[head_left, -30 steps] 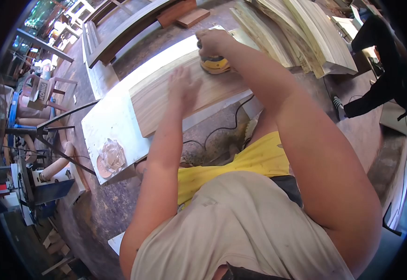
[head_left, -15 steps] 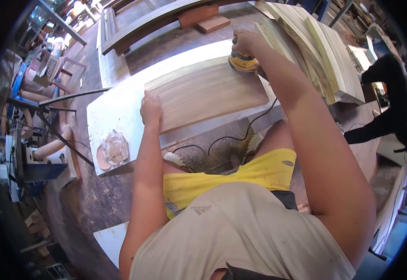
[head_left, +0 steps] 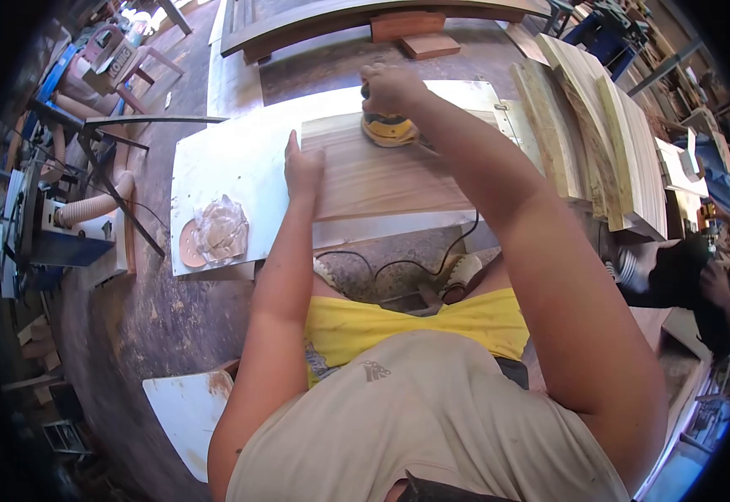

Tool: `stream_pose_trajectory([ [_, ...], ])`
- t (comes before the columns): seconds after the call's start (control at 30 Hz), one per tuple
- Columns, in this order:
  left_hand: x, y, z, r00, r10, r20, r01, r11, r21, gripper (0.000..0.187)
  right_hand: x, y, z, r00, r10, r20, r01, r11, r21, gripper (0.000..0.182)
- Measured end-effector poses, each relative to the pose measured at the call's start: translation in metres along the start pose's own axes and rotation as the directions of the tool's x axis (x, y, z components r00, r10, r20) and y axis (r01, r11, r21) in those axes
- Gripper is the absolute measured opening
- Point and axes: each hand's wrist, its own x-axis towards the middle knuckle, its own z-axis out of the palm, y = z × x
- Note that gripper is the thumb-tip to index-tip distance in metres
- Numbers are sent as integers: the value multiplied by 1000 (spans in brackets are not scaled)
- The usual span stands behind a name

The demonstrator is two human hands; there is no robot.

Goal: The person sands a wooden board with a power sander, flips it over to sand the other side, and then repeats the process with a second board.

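Observation:
My right hand (head_left: 391,90) is closed round the top of a yellow-and-black orbital sander (head_left: 388,131). The sander's pad rests on the far side of a flat brown wooden board (head_left: 381,181), left of its middle. My left hand (head_left: 304,174) grips the board's left end, one finger stretched along the edge and the rest partly blurred. Beneath the board lies a white panel (head_left: 231,167). On its near left corner are a crumpled clear plastic bag (head_left: 221,230) and a round tan sanding disc (head_left: 189,244), partly covered by the bag. A black cord (head_left: 419,263) hangs in front of my legs.
Thick wooden planks (head_left: 603,134) lean together at right. Behind are a long dark wooden frame (head_left: 340,29) and reddish wood blocks (head_left: 430,45). A black metal stand (head_left: 101,155) and a ribbed hose (head_left: 93,201) stand left. Another person (head_left: 699,280) is at far right.
My right hand has moved the sander leftward over the board, from near its right end. One finger of my left hand now stretches out along the edge. The whole view has shifted slightly.

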Motion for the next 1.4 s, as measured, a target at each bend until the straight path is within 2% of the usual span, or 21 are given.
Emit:
stream_pose_trajectory([
  [0.03,-4,7,-3,999,40,-11,-40,999,14,82,5,-12,5,998,-43,-51,44,999,5,49],
  [0.07,-5,9,-4,999,35,-15,-35,999,15,82,10,-25,7,998,-50,-49,50,999,5,49],
  [0.13,-5,13,-4,1000,23,17,-24,999,29,95,18,-48,10,997,-77,5,76,997,28,51],
  [0.27,-3,11,-3,1000,-7,-11,6,999,-34,102,33,-86,11,996,-89,4,89,995,40,54],
  [0.4,-3,7,0,1000,9,-12,-9,1000,-11,104,55,-110,7,997,-69,36,68,997,42,61],
  [0.5,-3,12,1,998,14,55,-13,1000,-18,103,62,-119,12,997,-63,42,62,997,39,60],
  [0.7,-8,21,-4,999,42,-1,-42,999,17,105,74,-129,11,993,-96,-71,101,993,66,51],
  [0.73,-7,21,-3,998,57,0,-57,998,17,105,74,-130,8,996,-86,-21,87,994,64,54],
  [0.8,-7,21,-3,999,44,16,-45,997,61,106,77,-128,8,997,-70,44,67,996,56,56],
  [1.0,-6,12,2,993,107,53,-114,981,155,95,62,-103,1,999,-12,53,7,996,87,55],
  [1.17,2,-5,9,976,204,78,-216,953,211,84,51,-63,4,999,38,-7,-37,996,87,56],
  [1.23,-2,0,4,978,179,111,-204,937,284,79,41,-48,1,998,60,0,-59,993,100,56],
  [1.4,-6,6,1,979,154,131,-185,943,277,74,21,-9,-7,989,147,-4,-146,986,87,54],
])
